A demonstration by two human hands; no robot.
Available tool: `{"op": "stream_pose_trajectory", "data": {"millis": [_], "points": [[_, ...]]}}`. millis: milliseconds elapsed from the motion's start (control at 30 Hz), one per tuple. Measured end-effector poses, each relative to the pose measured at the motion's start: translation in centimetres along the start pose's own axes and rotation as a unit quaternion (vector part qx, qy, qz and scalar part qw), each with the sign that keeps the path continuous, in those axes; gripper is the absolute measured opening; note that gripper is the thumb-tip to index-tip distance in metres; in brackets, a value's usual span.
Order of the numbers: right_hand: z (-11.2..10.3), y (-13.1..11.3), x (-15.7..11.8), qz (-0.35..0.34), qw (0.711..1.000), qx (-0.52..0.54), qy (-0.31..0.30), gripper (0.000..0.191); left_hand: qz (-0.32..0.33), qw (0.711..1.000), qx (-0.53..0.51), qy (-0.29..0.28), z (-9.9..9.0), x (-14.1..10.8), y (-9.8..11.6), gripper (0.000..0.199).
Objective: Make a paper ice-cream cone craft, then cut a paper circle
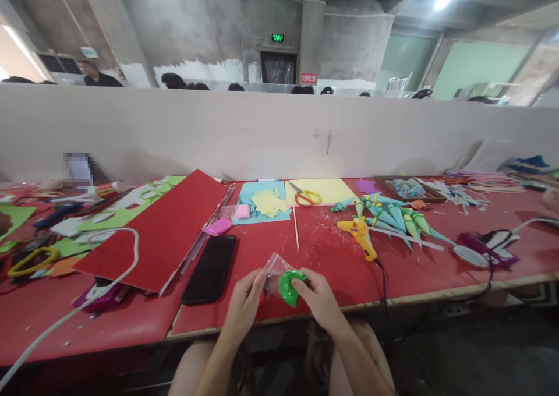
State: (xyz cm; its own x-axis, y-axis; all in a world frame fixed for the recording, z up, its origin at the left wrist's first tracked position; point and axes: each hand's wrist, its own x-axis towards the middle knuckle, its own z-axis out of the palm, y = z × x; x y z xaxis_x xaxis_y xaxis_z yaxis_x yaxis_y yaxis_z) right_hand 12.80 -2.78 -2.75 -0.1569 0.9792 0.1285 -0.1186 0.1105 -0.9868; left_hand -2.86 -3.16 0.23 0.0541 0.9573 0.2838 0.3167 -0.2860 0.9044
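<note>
The left fingers [257, 282] grasp one edge of a clear bag [274, 268], and the right fingers [302, 287] pinch one green lump [288, 287] at its other side, between the two hands; whether the lump is inside the bag is hard to make out. Far beyond the fingers, a green lit sign [278, 37] and a red sign [309, 78] carry writing too small to read surely. No brand can be read on the black phone [209, 269], left of the left fingers, or the yellow glue gun [358, 236], right of the right fingers. Straight ahead on the red bench [262, 244] are one stick [296, 227] and, further off, one pair of scissors [303, 195]; two pink packets [218, 226] sit ahead and to the left. The cones [395, 215], past the glue gun, overlap too much to count. A second screen [80, 170], far left, is pixelated. At the right edge, another person's hand [551, 199] is cut off
</note>
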Motion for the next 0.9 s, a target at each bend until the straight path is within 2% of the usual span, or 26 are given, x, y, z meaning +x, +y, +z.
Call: {"op": "stream_pose_trajectory", "data": {"millis": [67,167,267,400,467,567,667,767,833,900], "points": [[0.4,0.1,-0.2,0.001,1.0,0.011,0.017,0.035,-0.009,0.999,-0.039,-0.03,0.5,-0.2,-0.4,0.045],[0.9,0.1,-0.6,0.017,0.999,0.019,-0.028,0.038,-0.036,0.997,-0.04,-0.052,1.2,-0.8,-1.2,0.047],[1.1,0.3,-0.8,0.023,0.997,-0.009,-0.075,0.044,-0.062,0.996,0.041,-0.053,1.2,-1.3,-1.7,0.039],[0.8,0.5,-0.6,0.005,0.991,-0.085,-0.099,0.051,-0.037,0.987,0.123,-0.092,0.4,-1.6,-2.0,0.035],[0.7,0.5,-0.5,-0.011,0.989,-0.106,-0.106,0.051,-0.038,0.988,0.132,-0.076,0.2,-1.7,-2.0,0.036],[0.9,0.4,-0.7,-0.055,0.988,-0.125,-0.08,0.05,-0.05,0.989,0.124,-0.058,0.4,-2.1,-2.0,0.04],[1.4,0.3,-1.1,-0.094,0.982,-0.156,-0.051,0.049,-0.081,0.985,0.088,-0.123,0.8,-2.3,-1.6,0.048],[1.5,0.0,-1.2,-0.102,0.978,-0.172,-0.064,0.046,-0.095,0.977,0.058,-0.184,0.8,-2.2,-1.2,0.049],[0.5,-0.4,-1.1,-0.095,0.976,-0.181,-0.071,0.042,-0.087,0.976,0.069,-0.186,0.3,-1.8,-1.1,0.045],[-1.5,-0.7,-1.1,-0.088,0.974,-0.206,-0.03,0.04,-0.065,0.979,0.098,-0.167,-0.5,-1.4,-1.3,0.039]]}}
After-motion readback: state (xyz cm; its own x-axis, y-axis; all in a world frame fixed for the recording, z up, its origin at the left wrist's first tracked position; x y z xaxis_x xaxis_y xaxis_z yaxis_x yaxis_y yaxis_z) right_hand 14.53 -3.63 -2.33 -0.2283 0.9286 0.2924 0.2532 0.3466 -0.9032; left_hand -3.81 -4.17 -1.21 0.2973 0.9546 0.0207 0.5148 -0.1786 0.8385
